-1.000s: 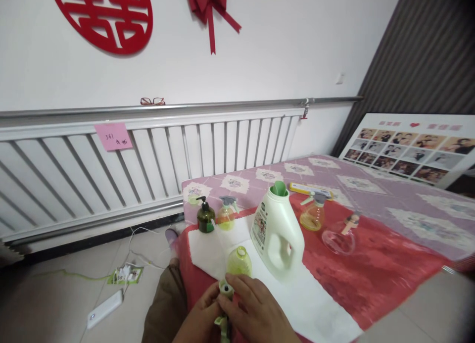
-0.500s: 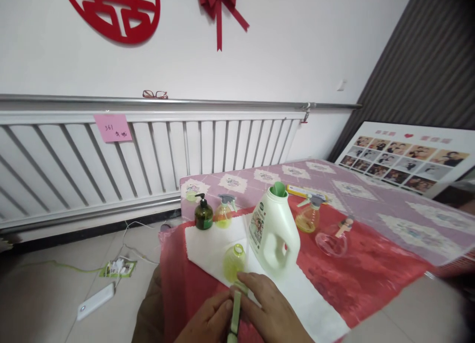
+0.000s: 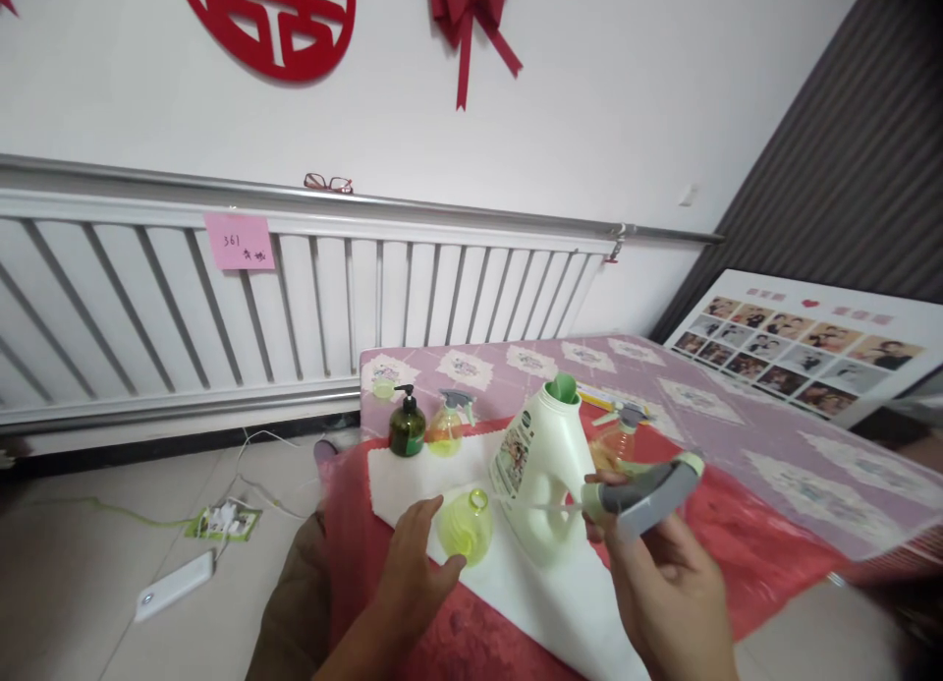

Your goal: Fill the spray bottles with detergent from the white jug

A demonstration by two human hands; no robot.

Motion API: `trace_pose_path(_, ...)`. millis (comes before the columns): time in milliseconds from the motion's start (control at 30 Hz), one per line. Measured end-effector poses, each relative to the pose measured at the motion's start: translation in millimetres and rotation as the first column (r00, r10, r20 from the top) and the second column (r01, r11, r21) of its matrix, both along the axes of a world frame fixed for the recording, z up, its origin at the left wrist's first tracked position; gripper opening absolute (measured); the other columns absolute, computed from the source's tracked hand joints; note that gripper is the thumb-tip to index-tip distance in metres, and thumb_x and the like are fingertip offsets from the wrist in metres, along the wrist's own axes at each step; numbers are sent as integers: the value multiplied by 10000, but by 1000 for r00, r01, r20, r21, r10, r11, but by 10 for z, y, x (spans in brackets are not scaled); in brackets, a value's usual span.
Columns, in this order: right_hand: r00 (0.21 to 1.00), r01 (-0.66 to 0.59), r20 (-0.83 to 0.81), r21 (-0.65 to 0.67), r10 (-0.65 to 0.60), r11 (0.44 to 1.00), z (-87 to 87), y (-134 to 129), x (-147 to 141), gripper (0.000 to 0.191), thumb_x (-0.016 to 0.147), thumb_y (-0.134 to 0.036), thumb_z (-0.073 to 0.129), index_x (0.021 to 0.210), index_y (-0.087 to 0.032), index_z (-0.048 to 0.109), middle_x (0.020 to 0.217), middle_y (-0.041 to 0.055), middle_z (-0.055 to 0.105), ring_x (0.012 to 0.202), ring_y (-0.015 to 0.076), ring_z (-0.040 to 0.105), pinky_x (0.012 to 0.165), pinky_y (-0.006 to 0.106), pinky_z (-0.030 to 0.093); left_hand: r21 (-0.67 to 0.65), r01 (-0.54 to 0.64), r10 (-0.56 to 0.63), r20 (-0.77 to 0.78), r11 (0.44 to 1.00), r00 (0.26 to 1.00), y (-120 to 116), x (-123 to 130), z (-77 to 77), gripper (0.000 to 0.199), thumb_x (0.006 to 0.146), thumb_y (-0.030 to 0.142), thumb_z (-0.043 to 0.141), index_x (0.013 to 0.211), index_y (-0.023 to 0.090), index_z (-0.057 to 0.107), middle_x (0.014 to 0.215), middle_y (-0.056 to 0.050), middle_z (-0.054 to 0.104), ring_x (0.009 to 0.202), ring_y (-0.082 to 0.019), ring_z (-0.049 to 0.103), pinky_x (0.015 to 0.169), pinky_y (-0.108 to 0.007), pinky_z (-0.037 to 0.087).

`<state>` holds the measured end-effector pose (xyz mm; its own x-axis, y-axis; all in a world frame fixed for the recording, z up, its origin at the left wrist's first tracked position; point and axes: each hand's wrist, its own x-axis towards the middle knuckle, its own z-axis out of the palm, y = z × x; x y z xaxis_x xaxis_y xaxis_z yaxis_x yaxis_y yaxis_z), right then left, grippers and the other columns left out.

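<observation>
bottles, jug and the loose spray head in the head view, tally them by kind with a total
Pump bottle: 1
Spray bottles with heads on: 2
Open yellow-green bottle: 1
Jug: 1
Loose spray head: 1
Total: 6

Open bottle [image 3: 464, 541] on the cloth [image 3: 526, 612], left hand [image 3: 416, 568] at its left, jug [image 3: 536, 450] to its right; behind, pump bottle [image 3: 407, 432] left of spray bottle [image 3: 445, 435]; right of the jug, seemingly, a half-hidden sprayer [image 3: 613, 443]!
</observation>
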<state>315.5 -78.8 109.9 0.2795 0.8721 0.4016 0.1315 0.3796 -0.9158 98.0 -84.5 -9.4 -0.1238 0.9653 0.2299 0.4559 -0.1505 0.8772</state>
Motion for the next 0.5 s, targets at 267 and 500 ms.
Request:
trace_pose_path(267,988,-97,119,7,95,995,383,234,-297,249,705,-370,732,907,-227,702,849,45,710,731,179,615,619,278,491,-93,-4,-18,-229,996,973,167,197,-303,806,621,280,631,1371,136,373,1406,-142,445,1320,-303,358,1121,-445,240)
trace_pose_path(500,947,-209,239,-51,215,977,163,493,-448,163,772,-380,641,829,-228,648,746,0,613,703,158,563,615,254,454,-108,-4,-25,-263,994,965,264,236,-365,873,589,297,674,1383,152,340,1417,-131,436,1312,-301,361,1098,-431,249)
